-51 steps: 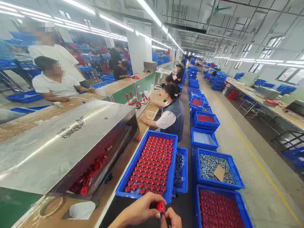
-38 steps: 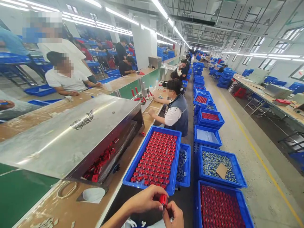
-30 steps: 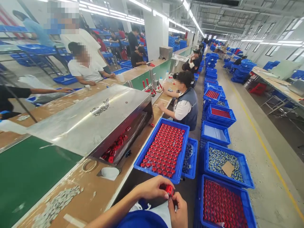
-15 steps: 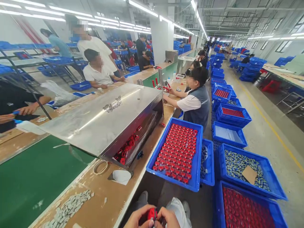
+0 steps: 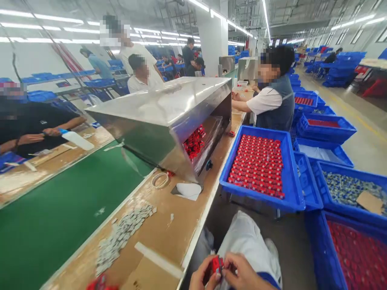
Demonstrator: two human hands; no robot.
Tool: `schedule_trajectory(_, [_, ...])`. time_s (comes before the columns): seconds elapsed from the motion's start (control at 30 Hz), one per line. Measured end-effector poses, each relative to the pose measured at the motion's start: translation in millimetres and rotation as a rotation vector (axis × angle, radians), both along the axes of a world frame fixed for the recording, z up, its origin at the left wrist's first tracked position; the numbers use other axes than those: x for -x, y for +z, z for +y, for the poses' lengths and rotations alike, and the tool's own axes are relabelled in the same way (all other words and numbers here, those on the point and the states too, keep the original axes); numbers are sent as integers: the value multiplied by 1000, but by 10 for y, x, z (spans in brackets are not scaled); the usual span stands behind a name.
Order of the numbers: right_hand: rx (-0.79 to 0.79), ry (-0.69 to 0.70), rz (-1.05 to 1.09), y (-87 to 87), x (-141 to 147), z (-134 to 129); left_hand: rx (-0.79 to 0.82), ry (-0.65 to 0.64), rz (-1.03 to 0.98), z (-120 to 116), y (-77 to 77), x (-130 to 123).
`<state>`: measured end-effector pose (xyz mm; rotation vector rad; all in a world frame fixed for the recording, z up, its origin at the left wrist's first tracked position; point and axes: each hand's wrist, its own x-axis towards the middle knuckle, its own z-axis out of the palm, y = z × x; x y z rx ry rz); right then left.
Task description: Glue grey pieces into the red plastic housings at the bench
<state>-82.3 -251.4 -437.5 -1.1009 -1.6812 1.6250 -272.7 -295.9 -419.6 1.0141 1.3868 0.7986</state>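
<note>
Red part (image 5: pixel 216 264) held over the lap (image 5: pixel 243 235), beside the bench (image 5: pixel 173 227); left hand (image 5: pixel 203 276) pinches it; right hand (image 5: pixel 242 272) grips its dark side, which faces right; long axis appears roughly upright in view

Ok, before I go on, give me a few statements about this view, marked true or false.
1. The left hand holds a red part, with the right hand at it. True.
2. The grey pile lies on the green surface. False: it lies on the brown bench.
3. The cream ring lies inside the metal box. False: it lies outside, on the bench.
4. A piece of cardboard lies in a blue bin. True.
</note>
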Motion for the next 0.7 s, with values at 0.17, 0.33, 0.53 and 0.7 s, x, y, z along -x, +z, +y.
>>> schedule_trajectory(0.17, [-43, -51, 4, 473, 83, -340, -75, 106, -9, -378, 378, -39])
schedule_trajectory(0.33, [-145, -88, -83, 727, 36, -600, -126, 64, -136, -528, 550, -51])
schedule_trajectory(0.53, [-154, -138, -64, 800, 38, -885, -134, -25, -178, -634, 559, -45])
schedule_trajectory(0.7, [-268, -145, -154, 937, -112, -479, -147, 23, -287, -667, 418, 95])
